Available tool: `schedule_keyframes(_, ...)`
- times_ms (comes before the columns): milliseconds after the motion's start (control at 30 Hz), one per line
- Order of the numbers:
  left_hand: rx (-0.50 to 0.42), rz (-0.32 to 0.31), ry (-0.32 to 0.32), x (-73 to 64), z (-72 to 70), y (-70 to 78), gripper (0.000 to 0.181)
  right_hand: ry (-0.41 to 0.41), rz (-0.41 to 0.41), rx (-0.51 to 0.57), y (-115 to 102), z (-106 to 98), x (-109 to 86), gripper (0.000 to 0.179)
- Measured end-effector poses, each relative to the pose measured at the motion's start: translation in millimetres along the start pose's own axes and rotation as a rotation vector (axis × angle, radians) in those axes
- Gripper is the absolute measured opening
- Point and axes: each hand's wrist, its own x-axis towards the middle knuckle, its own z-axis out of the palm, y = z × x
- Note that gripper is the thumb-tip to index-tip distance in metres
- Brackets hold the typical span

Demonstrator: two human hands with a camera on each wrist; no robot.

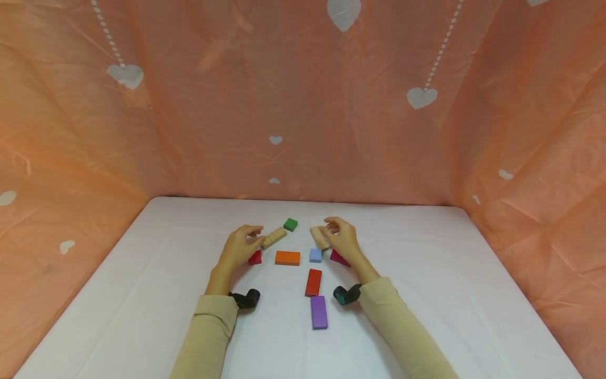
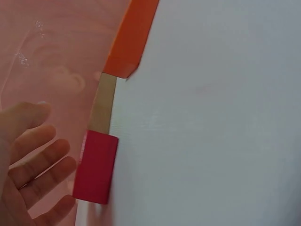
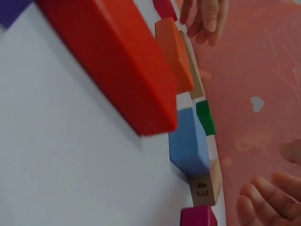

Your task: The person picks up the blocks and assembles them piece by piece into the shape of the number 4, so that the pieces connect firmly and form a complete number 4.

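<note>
My left hand (image 1: 239, 246) hovers with loosely bent fingers beside a plain wooden block (image 1: 274, 238) and above a crimson block (image 1: 255, 257). In the left wrist view its fingers (image 2: 44, 160) are parted and grip nothing. Across from it, my right hand (image 1: 343, 239) is raised by another wooden block (image 1: 319, 239), which bears the number 43 in the right wrist view. Its fingers (image 3: 270, 200) hold nothing there. Under the right wrist lies a magenta block (image 1: 339, 257). Between the hands are an orange block (image 1: 287, 258) and a light blue block (image 1: 315, 256).
A green block (image 1: 291, 225) lies farthest back. Closer to me, a red block (image 1: 313, 282) and a purple block (image 1: 319, 312) lie nearly end to end. The white table (image 1: 426, 316) meets a peach curtain (image 1: 303, 105) with white hearts at the back and sides.
</note>
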Motion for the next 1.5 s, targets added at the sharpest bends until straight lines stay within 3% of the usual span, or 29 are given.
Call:
schedule_keyframes(367, -0.015, -0.009, -0.015, 1.2, 3.2, -5.3, 0.037, -0.053, 0.076, 0.068, -4.6, 14.0, 6.2, 0.030)
schedule_keyframes(600, -0.082, -0.063, -0.068, 4.7, 5.1, -5.7, 0.040, -0.137, 0.118, 0.113, -10.5, 24.4, 9.6, 0.032)
schedule_keyframes(833, -0.099, -0.105, -0.078, 6.5, 7.8, -4.4, 0.038, -0.180, 0.124, 0.134, -13.8, 34.7, 13.8, 0.032)
schedule_keyframes(1067, -0.089, -0.086, -0.061, 8.3, 9.4, -4.7, 0.036, -0.214, 0.155, 0.141, -18.7, 45.0, 17.9, 0.035)
schedule_keyframes(1500, -0.073, -0.077, -0.068, 8.0, 13.0, -7.5, 0.035, -0.229, 0.319, 0.187, -24.4, 62.6, 25.3, 0.041)
